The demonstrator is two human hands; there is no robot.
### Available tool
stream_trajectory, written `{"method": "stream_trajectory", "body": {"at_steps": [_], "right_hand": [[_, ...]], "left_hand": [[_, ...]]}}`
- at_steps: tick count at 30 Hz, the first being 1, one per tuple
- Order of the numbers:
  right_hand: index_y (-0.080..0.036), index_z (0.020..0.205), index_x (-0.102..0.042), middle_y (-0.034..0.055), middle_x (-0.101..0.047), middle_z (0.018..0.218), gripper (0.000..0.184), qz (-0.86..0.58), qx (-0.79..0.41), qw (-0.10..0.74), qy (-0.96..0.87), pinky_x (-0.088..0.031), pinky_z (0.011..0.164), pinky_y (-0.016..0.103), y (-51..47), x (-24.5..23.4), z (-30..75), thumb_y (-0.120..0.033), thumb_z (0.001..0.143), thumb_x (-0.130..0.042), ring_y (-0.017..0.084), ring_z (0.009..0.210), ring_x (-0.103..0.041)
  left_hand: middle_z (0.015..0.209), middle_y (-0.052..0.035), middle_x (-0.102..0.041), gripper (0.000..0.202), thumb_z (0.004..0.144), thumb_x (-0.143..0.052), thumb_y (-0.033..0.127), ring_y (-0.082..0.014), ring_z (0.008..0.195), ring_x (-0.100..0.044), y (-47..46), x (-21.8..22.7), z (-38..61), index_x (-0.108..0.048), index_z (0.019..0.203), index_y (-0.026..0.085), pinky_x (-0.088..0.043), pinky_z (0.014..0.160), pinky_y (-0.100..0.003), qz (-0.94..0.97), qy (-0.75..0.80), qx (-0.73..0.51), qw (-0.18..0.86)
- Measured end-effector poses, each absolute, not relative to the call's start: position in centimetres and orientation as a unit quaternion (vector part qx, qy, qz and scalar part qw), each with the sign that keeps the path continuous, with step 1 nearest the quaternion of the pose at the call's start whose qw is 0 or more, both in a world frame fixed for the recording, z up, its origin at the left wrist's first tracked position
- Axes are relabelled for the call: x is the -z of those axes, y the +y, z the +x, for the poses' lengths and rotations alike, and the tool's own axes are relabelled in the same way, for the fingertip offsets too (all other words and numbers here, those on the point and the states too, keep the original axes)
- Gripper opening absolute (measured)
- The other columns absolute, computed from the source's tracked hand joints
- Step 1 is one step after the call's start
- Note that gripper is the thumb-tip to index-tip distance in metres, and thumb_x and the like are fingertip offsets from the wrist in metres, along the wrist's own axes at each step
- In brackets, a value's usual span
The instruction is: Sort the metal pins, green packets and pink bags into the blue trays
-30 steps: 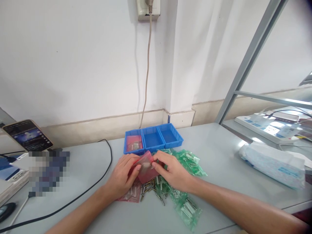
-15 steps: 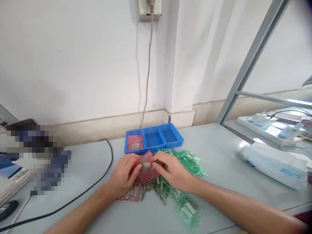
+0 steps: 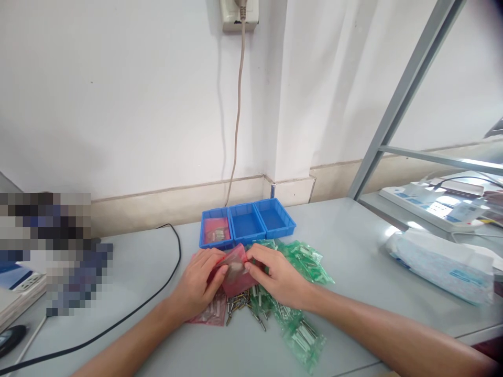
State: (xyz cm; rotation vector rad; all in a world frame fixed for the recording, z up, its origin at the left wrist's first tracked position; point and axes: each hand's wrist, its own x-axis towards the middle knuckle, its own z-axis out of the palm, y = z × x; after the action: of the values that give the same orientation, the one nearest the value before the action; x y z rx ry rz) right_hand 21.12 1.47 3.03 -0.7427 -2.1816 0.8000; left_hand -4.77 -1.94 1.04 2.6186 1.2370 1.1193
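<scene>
Between my hands is a red translucent plastic bag (image 3: 239, 280), pinched along its upper edge. My left hand (image 3: 200, 280) grips its left side with thumb and fingers, and my right hand (image 3: 275, 269) pinches its right corner. Something pale shows through the plastic, too blurred to name. Beneath my hands lie loose metal pins (image 3: 247, 305), silver and brass coloured. Another red bag with parts in it (image 3: 212, 312) lies under my left hand. Green plastic bags of metal parts (image 3: 304, 335) spread around and below my right hand.
Three blue trays (image 3: 247, 222) stand joined in a row behind my hands; the left one contains a red bag (image 3: 217, 230) of parts. A black cable (image 3: 129, 312) crosses the table at left. A white and blue soft pack (image 3: 444, 267) and a power strip (image 3: 428, 207) lie at right.
My hands keep the same pinch on the red bag, with barely any movement. The whole view has shifted very slightly.
</scene>
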Motion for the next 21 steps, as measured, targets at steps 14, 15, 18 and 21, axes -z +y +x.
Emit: {"method": "stream_trajectory", "body": {"at_steps": [14, 15, 18, 21], "right_hand": [[-0.023, 0.094, -0.059, -0.0016, -0.062, 0.092, 0.016, -0.282, -0.309, 0.341, -0.842, -0.042, 0.078, 0.029, 1.40, -3.22, 21.23, -0.014, 0.107, -0.056, 0.017, 0.084, -0.056], [-0.023, 0.094, -0.059, -0.0016, -0.061, 0.092, 0.016, -0.283, -0.309, 0.340, -0.842, -0.042, 0.078, 0.029, 1.40, -3.20, 21.23, -0.015, 0.107, -0.056, 0.017, 0.084, -0.056], [-0.023, 0.094, -0.058, -0.0014, -0.062, 0.092, 0.016, -0.284, -0.308, 0.337, -0.843, -0.043, 0.078, 0.030, 1.38, -3.14, 21.20, -0.015, 0.107, -0.056, 0.017, 0.085, -0.056], [-0.023, 0.094, -0.058, -0.0012, -0.062, 0.092, 0.016, -0.283, -0.308, 0.333, -0.845, -0.043, 0.079, 0.030, 1.37, -3.08, 21.17, -0.015, 0.107, -0.057, 0.017, 0.085, -0.057]], "left_hand": [[0.113, -0.0098, -0.074, 0.020, 0.112, -0.049, 0.028, -0.0245, 0.101, -0.068, -1.89, -0.84, -4.85, -0.064, 0.123, 0.021, -0.054, 0.092, -0.039, 0.842, 0.410, -0.351, 0.020], [0.113, -0.0095, -0.073, 0.019, 0.112, -0.049, 0.028, -0.0244, 0.101, -0.068, -1.89, -0.84, -4.85, -0.064, 0.123, 0.021, -0.053, 0.091, -0.039, 0.842, 0.409, -0.350, 0.022], [0.111, -0.0088, -0.073, 0.019, 0.112, -0.049, 0.028, -0.0245, 0.100, -0.066, -1.90, -0.95, -4.81, -0.064, 0.122, 0.021, -0.052, 0.090, -0.038, 0.844, 0.408, -0.348, 0.025], [0.106, -0.0080, -0.071, 0.019, 0.113, -0.047, 0.029, -0.0242, 0.096, -0.064, -1.91, -1.09, -4.74, -0.064, 0.118, 0.021, -0.051, 0.087, -0.038, 0.846, 0.413, -0.336, 0.029]]}}
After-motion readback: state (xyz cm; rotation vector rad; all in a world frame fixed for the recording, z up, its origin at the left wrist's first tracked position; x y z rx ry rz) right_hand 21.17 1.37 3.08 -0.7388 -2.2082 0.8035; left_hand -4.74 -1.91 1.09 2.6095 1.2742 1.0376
